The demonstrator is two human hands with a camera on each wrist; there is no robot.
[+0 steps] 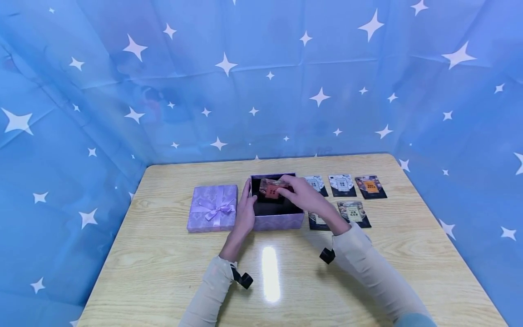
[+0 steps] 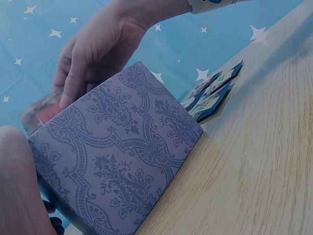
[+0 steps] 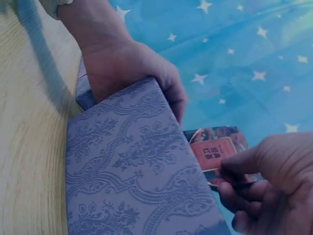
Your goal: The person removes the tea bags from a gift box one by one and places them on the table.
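A purple patterned gift box (image 1: 279, 222) with a dark inside stands uncovered near the table's middle. My left hand (image 1: 244, 214) grips its left wall, the thumb over the rim and the fingers along the outside. Between the thumb and fingers of my right hand (image 1: 305, 196) is a small flat packet (image 1: 269, 190) with a red label, held over the box opening. In the right wrist view the packet (image 3: 213, 151) shows its dark floral print and red label, partly behind the box wall. The right fingertips pinch its near edge.
Left of the box lies its purple lid (image 1: 204, 202) with a ribbon bow. Several similar packets lie to the right, among them a white-labelled packet (image 1: 342, 185), an orange-labelled packet (image 1: 371, 186) and a green-labelled packet (image 1: 353, 213). A starry blue curtain (image 1: 261, 91) hangs behind the wooden table (image 1: 163, 272).
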